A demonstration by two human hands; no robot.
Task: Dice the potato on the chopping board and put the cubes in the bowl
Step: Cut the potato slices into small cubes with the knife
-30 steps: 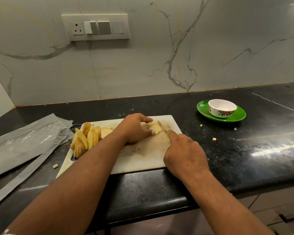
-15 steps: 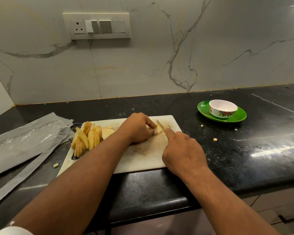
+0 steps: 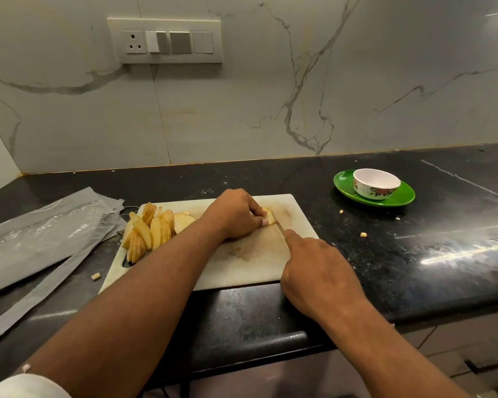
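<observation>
Potato piece (image 3: 268,219) sits centre frame on the chopping board (image 3: 250,262), now mostly hidden: left hand (image 3: 236,215) slid right over it versus a second ago, fingers curled and pinching it down, only a sliver showing at the fingertips. Knife (image 3: 277,222) moved in tight, blade now against the exposed edge, gripped by right hand (image 3: 314,271) with fingers wrapped round the handle and index along the spine. Means a slicing stroke is underway, not dicing yet. Fanned slices (image 3: 151,231) unchanged at left end of board, still uncubed. Bowl (image 3: 376,183) on green plate (image 3: 397,199), upper right of frame, looks empty; stray bits on black counter (image 3: 414,254). Judged early-to-mid task; cubing and transfer still pending.
</observation>
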